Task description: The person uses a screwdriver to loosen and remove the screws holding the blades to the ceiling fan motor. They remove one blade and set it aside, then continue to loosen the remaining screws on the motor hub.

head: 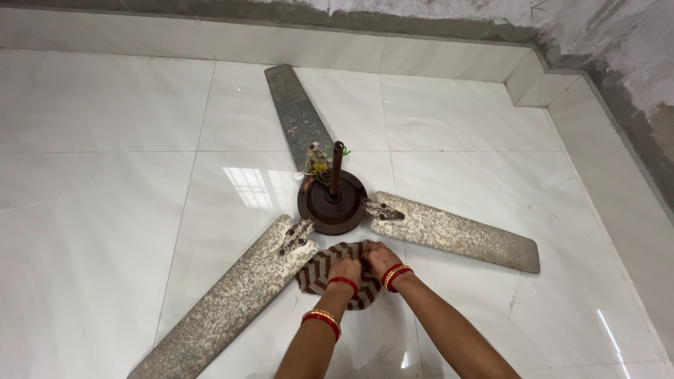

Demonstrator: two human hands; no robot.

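A striped cloth [330,270] is bunched on the floor [105,210] just in front of the fan [331,203], between two of its three blades. Both hands are laid on it: the left hand [346,269] is curled over its middle, fingers closed into the fabric; the right hand [380,257] is pressed on its upper edge, fingers bent and gripping. The cloth is judged soft, light and limp, so it can be gathered anywhere, best in a full fistful. The fan lies flat with its rod [337,167] upright; its blades look rusty, stiff and rough-edged, and the hub heavy. The glossy tiles are probably slippery.
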